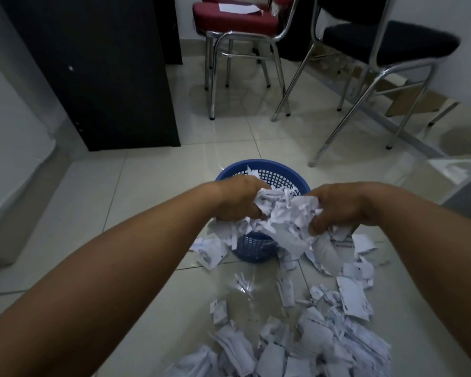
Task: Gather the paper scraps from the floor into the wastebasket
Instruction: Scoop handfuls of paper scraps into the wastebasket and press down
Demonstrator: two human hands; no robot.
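Note:
A blue lattice wastebasket (272, 174) stands on the tiled floor in the middle of the view. Directly above its near rim, my left hand (237, 200) and my right hand (340, 205) squeeze a bundle of white paper scraps (283, 216) between them. Some pieces of the bundle hang down over the basket's front wall. A few scraps show inside the basket at its far side. Many more torn paper scraps (297, 346) lie on the floor in a heap near me, and others (354, 276) are scattered to the right of the basket.
A black cabinet (106, 77) stands at the back left. A red chrome-legged chair (237, 20) with paper on its seat and a black chair (389, 39) stand behind the basket. Flattened cardboard (413, 102) lies under the black chair. A white wall runs along the left.

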